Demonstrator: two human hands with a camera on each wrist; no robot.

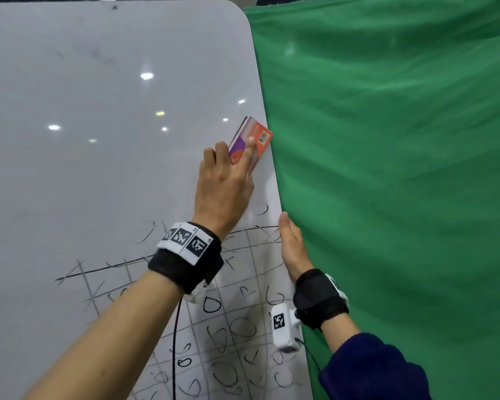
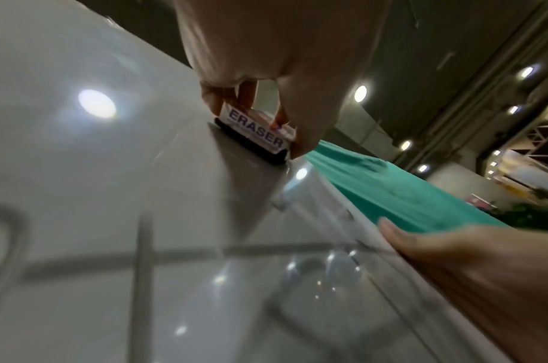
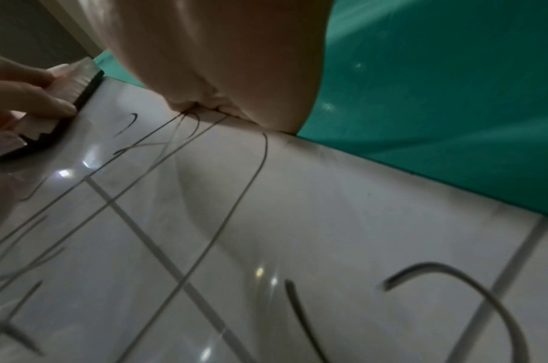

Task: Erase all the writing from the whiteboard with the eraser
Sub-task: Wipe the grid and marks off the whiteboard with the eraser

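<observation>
The whiteboard (image 1: 98,168) fills the left of the head view. Its upper part is wiped, with faint smears. A black grid with circles and crosses (image 1: 228,327) covers the lower right. My left hand (image 1: 231,166) grips the purple and orange eraser (image 1: 253,134) and presses its black felt to the board near the right edge, just above the writing. The left wrist view shows the eraser (image 2: 257,130) labelled ERASER, pinched between fingers and thumb. My right hand (image 1: 292,246) holds the board's right edge, thumb on the front, fingers hidden behind.
A green cloth (image 1: 387,168) hangs behind and to the right of the board. Black cables run down from both wrist cameras across the lower board. Ceiling lights reflect on the glossy surface.
</observation>
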